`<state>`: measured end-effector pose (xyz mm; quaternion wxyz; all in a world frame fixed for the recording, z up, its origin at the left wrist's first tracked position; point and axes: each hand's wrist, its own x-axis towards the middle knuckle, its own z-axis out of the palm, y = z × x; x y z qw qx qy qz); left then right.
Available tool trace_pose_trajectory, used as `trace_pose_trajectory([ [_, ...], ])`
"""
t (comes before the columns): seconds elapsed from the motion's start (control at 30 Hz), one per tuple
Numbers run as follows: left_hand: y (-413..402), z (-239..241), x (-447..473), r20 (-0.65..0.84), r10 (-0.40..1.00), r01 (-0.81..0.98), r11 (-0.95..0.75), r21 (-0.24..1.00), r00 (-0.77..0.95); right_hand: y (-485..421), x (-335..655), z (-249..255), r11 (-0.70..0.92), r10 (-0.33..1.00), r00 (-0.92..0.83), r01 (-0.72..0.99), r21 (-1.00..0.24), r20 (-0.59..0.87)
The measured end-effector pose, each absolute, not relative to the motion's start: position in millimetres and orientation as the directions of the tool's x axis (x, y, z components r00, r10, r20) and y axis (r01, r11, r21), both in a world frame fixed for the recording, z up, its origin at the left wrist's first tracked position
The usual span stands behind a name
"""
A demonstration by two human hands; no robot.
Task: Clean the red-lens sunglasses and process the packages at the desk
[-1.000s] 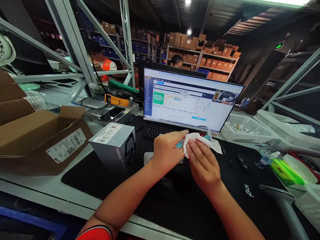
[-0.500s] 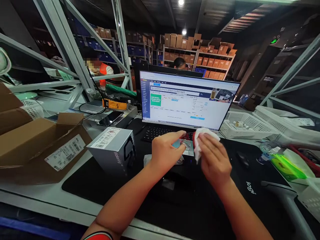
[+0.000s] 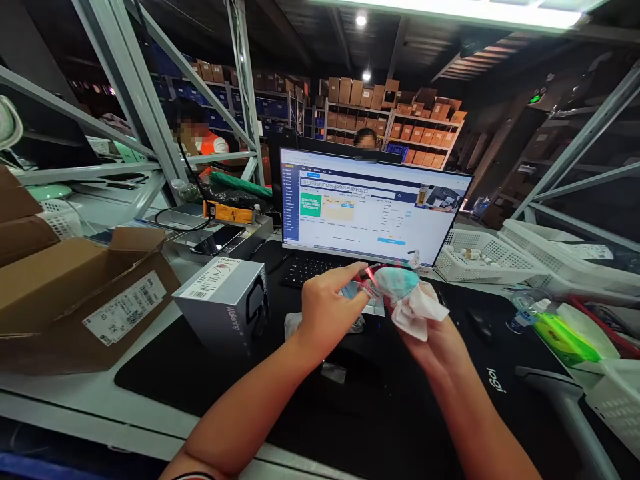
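Note:
Over the black desk mat [image 3: 350, 413], my left hand [image 3: 330, 301] is closed, pinching what look like glasses with red edging and a shiny teal lens [image 3: 397, 283] between thumb and fingers. My right hand [image 3: 434, 340] holds a crumpled white tissue [image 3: 419, 312] against the right-hand lens; its fingertips are hidden behind tissue and lens. A pale flat piece [image 3: 375, 307] shows just beyond my left fingertips. Beneath the left wrist lies a clear plastic wrapping [image 3: 294, 325], partly covered. To the left of that hand stands a grey product box [image 3: 220, 307] with a white label on top.
An open cardboard carton [image 3: 100, 307] sits at the left. A monitor [image 3: 365, 207] and keyboard [image 3: 305, 268] stand behind the hands. On the right are a mouse [image 3: 480, 325], a scanner [image 3: 560, 393], a green packet [image 3: 567, 337] and white baskets [image 3: 490, 267]. Two people are beyond the desk.
My right hand has turned and lowered, bringing the tissue down and exposing the teal lens. My left hand keeps its pinch in nearly the same place. The view has shifted slightly.

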<state>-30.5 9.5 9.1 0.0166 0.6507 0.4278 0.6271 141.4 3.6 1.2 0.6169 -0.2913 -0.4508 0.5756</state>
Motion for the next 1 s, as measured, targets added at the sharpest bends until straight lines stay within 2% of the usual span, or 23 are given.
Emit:
trace_pose_trajectory([
  [0.1, 9.5, 7.6, -29.8, 0.796, 0.588, 0.541, -0.627, 0.561, -0.144, -16.7, 124.3, 0.3, 0.101, 0.971, -0.145, -0.469, -0.877, 0.189],
  [0.2, 9.4, 7.6, -30.8, 0.811, 0.567, 0.56, -0.629, 0.54, -0.144, -22.6, 119.8, -4.7, 0.105, 0.967, -0.164, -0.446, -0.889, 0.196],
  [0.37, 6.6, 5.9, -27.4, 0.781, 0.618, 0.534, -0.632, 0.562, -0.09, -10.8, 136.2, 0.1, 0.126, 0.971, -0.131, -0.434, -0.892, 0.201],
  [0.53, -2.9, 5.4, -19.3, 0.837, 0.546, 0.492, -0.722, 0.486, -0.027, -9.3, 143.8, 15.1, 0.249, 0.958, -0.024, -0.432, -0.867, 0.287],
  [0.67, -7.0, 7.9, -19.0, 0.825, 0.565, 0.521, -0.713, 0.469, 0.032, -13.3, 138.4, 14.2, 0.181, 0.97, -0.066, -0.444, -0.878, 0.233],
  [0.73, -7.4, 8.8, -19.9, 0.823, 0.568, 0.497, -0.719, 0.485, 0.019, -13.8, 144.5, 13.5, 0.169, 0.968, -0.1, -0.418, -0.892, 0.23],
  [0.87, -5.1, 9.2, -21.9, 0.835, 0.549, 0.428, -0.75, 0.504, -0.022, -14.2, 159.9, 14.4, 0.243, 0.948, -0.099, -0.383, -0.891, 0.302],
  [1.0, -2.1, 9.2, -24.1, 0.831, 0.555, 0.476, -0.721, 0.504, -0.04, -15.6, 152.3, 15.0, 0.174, 0.969, -0.104, -0.355, -0.919, 0.224],
])
